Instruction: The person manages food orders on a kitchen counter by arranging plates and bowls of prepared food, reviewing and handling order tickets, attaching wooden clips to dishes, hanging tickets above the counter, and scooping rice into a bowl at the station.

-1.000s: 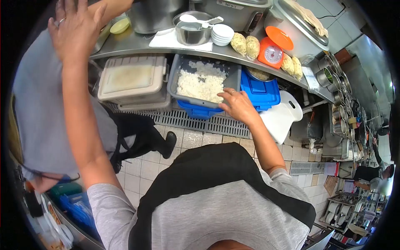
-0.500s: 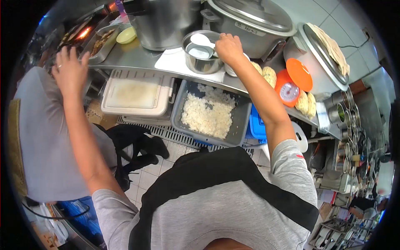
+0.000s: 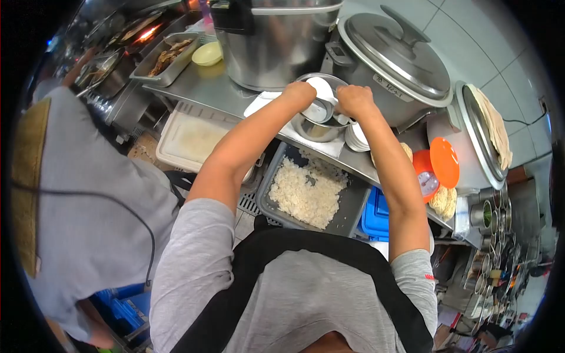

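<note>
Both my hands are at the steel pot (image 3: 318,133) on the counter, which holds white ladles or spoons and water. My left hand (image 3: 300,95) is closed at the pot's left side, beside a white spoon (image 3: 319,88); what it grips is hidden. My right hand (image 3: 355,101) is closed at the right side, around something I cannot make out. Small white bowls (image 3: 356,139) are stacked beside the pot, and a white cloth (image 3: 329,147) lies beneath it. Below the counter, a grey tub (image 3: 353,206) holds cooked rice (image 3: 306,191).
A co-worker in grey (image 3: 100,194) stands at the left. Large cookers (image 3: 394,65) and a tall pot (image 3: 276,47) line the back. An orange scale (image 3: 425,176) sits at the right. A flame (image 3: 148,33) burns at the upper left, near a food tray (image 3: 170,62).
My right hand has gone from the rice tub up to the steel pot. My left hand has moved from the far left to the pot and closed. The grey tub has been pulled out further.
</note>
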{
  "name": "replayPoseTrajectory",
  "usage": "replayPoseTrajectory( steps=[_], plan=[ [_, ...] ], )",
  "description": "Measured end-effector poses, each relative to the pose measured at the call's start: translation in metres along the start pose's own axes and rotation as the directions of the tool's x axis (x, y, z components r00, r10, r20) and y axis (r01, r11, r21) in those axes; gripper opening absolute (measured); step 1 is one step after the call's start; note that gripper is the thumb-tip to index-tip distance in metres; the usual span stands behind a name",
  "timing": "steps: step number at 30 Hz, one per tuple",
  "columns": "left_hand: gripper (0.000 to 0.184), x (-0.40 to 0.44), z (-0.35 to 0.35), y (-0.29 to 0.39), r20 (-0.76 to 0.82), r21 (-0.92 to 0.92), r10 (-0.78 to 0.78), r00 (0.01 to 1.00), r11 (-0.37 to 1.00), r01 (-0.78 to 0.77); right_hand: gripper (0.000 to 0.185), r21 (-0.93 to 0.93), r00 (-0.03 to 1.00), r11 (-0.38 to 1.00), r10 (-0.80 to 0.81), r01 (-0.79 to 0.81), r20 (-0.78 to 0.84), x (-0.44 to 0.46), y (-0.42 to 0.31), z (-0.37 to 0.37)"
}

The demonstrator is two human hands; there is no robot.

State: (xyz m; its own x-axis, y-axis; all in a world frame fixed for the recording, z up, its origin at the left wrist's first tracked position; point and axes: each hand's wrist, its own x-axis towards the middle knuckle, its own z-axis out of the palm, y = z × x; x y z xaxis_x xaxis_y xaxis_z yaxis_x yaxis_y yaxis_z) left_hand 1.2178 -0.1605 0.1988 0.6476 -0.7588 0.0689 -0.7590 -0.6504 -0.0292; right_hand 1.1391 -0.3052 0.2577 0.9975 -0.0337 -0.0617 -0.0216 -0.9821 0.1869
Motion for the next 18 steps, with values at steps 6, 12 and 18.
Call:
replayPoseTrajectory(
  steps=[6,12,18],
  plan=[
    [0.028,0.035,0.016,-0.003,-0.080,-0.076,-0.148,0.986,0.987,0.142,0.018,-0.020,0.999,1.000,-0.007,0.006,-0.042,0.016,-0.008,0.028],
    [0.033,0.039,0.004,-0.003,0.032,-0.171,-0.238,0.971,0.956,0.240,0.018,-0.061,0.993,0.995,0.073,-0.079,-0.093,0.008,0.002,0.005],
    [0.025,0.035,-0.007,-0.005,0.036,-0.139,-0.210,0.977,0.967,0.213,0.025,0.099,0.953,0.987,0.151,-0.130,-0.262,-0.023,0.051,-0.023]
  ],
)
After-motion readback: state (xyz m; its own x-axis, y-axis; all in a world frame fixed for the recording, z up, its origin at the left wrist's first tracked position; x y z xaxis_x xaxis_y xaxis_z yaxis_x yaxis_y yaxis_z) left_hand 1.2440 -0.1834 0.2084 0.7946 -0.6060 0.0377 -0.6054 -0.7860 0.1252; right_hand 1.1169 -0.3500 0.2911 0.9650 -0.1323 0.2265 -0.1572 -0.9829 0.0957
